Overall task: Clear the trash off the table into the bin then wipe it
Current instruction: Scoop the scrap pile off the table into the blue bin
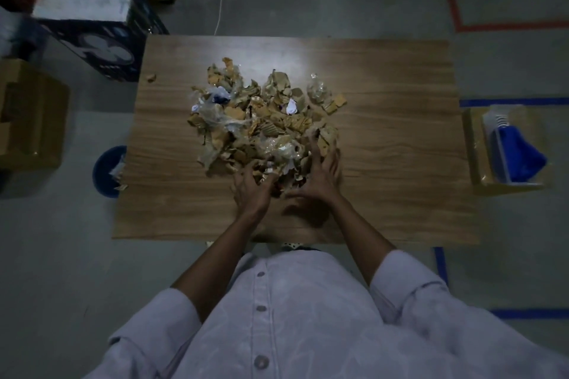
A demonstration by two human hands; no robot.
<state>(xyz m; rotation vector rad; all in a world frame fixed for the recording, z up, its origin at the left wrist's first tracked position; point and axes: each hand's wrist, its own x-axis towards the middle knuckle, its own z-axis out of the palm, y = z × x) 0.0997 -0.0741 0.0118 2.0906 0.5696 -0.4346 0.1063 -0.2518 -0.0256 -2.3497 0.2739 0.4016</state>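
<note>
A heap of trash (261, 120), torn brown cardboard, clear plastic and white paper scraps, covers the middle of the wooden table (400, 138). My left hand (251, 186) reaches into the near edge of the heap, its fingers spread among the scraps. To its right, my right hand (320, 175) lies against the heap's near right side with fingers straight and spread. One stray cardboard bit (151, 77) lies near the table's far left corner. A blue bin (106, 171) stands on the floor by the table's left edge, holding some scraps.
A cardboard box (475, 160) at the table's right holds a blue cloth (520, 160) and a white item. On the left stand a brown carton (30, 120) and a black-and-white box (92, 28). Cables and tape lines cross the floor beyond.
</note>
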